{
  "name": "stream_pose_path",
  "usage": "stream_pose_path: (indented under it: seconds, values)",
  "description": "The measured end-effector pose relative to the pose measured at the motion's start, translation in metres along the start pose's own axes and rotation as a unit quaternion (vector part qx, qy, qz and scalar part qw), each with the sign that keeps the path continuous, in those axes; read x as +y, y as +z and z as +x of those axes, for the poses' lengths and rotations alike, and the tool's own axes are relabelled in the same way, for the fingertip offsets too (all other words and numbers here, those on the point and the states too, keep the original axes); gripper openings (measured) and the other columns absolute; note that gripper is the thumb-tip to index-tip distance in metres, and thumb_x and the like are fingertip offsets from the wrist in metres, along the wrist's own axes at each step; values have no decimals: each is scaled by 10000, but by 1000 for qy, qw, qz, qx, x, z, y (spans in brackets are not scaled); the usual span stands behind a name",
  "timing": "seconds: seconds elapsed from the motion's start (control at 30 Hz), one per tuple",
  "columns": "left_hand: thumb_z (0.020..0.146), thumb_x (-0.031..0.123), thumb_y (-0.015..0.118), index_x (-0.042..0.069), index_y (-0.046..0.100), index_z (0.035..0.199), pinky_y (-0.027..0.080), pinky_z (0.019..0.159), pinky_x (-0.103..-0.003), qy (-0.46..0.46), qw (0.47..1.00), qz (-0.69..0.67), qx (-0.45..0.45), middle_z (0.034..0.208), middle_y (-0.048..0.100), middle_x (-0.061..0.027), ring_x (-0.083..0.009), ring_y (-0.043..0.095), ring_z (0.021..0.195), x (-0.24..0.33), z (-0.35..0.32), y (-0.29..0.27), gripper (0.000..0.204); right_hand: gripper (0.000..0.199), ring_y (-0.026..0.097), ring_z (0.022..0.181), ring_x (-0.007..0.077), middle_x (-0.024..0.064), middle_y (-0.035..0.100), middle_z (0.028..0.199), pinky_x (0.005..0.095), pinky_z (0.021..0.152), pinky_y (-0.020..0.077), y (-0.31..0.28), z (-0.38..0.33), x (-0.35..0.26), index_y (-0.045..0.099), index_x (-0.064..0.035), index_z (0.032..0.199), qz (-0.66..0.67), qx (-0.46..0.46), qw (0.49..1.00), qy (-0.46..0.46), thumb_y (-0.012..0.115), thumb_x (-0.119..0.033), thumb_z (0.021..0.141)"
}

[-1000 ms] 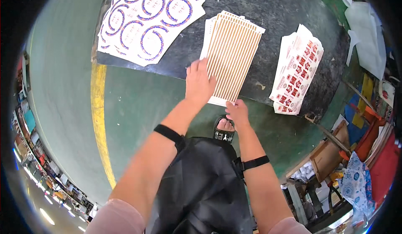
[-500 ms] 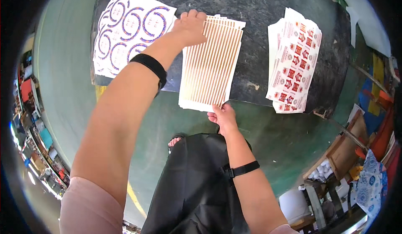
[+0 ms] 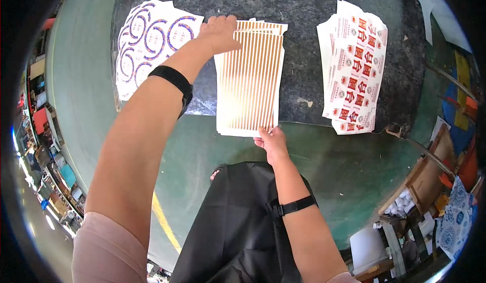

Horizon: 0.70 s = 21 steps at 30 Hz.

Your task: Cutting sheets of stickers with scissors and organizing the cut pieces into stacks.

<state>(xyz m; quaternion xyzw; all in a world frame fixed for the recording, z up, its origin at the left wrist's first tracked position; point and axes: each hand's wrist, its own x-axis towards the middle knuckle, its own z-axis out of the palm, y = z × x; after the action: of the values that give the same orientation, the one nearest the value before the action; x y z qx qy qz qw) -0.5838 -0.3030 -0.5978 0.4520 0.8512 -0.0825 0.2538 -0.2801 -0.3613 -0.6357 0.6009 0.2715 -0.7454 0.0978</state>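
A stack of white paper sheets with gold-brown stripes (image 3: pixel 250 85) reaches over the near edge of the dark table. My left hand (image 3: pixel 218 34) grips its far left corner, fingers bunched together; what lies under the palm is hidden. At the stack's near right corner, my right hand (image 3: pixel 272 144) pinches the edge, thumb on top and fingers below. Left of the stack, close to my left forearm, lie white sheets with blue-purple ring prints (image 3: pixel 154 37). Off to the right, a fanned pile of white sheets with red printing (image 3: pixel 356 70) lies apart from both hands.
The black, scuffed tabletop (image 3: pixel 304 75) carries all the piles. Below its edge is a green floor (image 3: pixel 324 161) with a yellow line. A wooden crate (image 3: pixel 417 177) and a blue patterned cloth (image 3: pixel 454 220) are at the right. Cluttered shelves run along the far left.
The view has shifted slightly, so the side piles sit a little differently in it. The striped stack looks straighter, its far end farther left. Both hands keep their hold.
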Motion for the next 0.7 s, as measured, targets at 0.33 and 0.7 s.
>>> stream_pose_path:
  seconds: [0.33,0.7]
  values:
    - [693,232,644,35,449,1137,398,916,-435,22,999,-36,27,1122,503,-179,-361,442,1099,1,-9,8,524,282,582,797,167,89,571,952,303,669,503,3,-2,4,468,-4,1009,63,24,998,-1,615,-162,829]
    - [741,138,540,8,477,1192,372,949,-393,128,975,-181,-15,1193,501,-193,-323,457,1136,-25,-30,19,475,296,577,829,171,88,560,1004,319,692,506,-5,-15,4,450,-6,1063,78,14,997,7,592,-134,837]
